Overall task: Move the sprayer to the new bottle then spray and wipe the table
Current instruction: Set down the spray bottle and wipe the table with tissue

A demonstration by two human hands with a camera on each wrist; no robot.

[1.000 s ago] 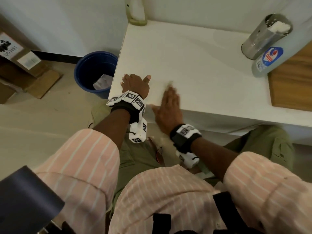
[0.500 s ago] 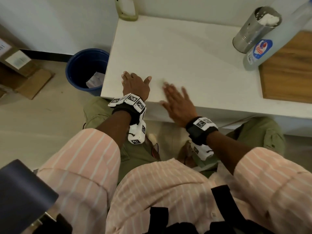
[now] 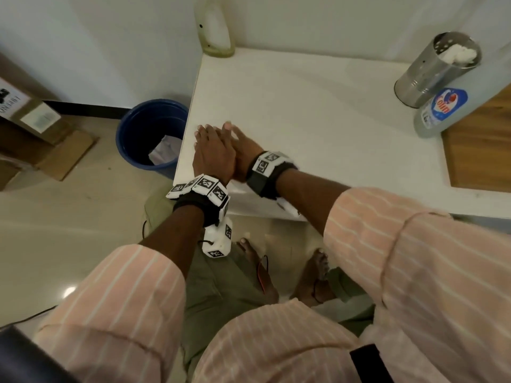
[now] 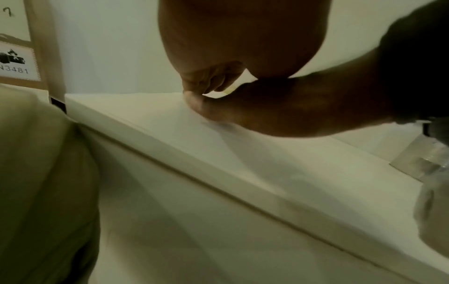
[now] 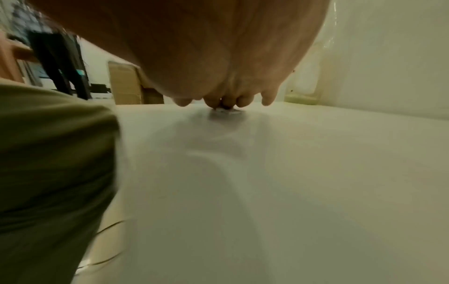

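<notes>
My left hand (image 3: 213, 153) lies flat on the near left corner of the white table (image 3: 318, 120), fingers straight. My right hand (image 3: 243, 150) has crossed beside and partly under it. In the right wrist view its fingertips (image 5: 245, 100) press a small damp wad of tissue (image 5: 227, 111) onto the tabletop. The left wrist view shows the right hand (image 4: 279, 107) low on the table beneath my left palm (image 4: 218, 48). A clear bottle with a blue label (image 3: 442, 111) stands at the far right, its top cut off by the frame. No sprayer head is in view.
A steel canister stuffed with tissue (image 3: 437, 67) stands behind the labelled bottle. A wooden board (image 3: 484, 142) lies at the right edge. A pale yellowish bottle (image 3: 214, 29) stands at the back wall. On the floor to the left are a blue bin (image 3: 149, 134) and cardboard boxes (image 3: 33, 125).
My right hand has swept left across the table with the tissue, ending against and partly under my left hand. The left hand has stayed at the corner.
</notes>
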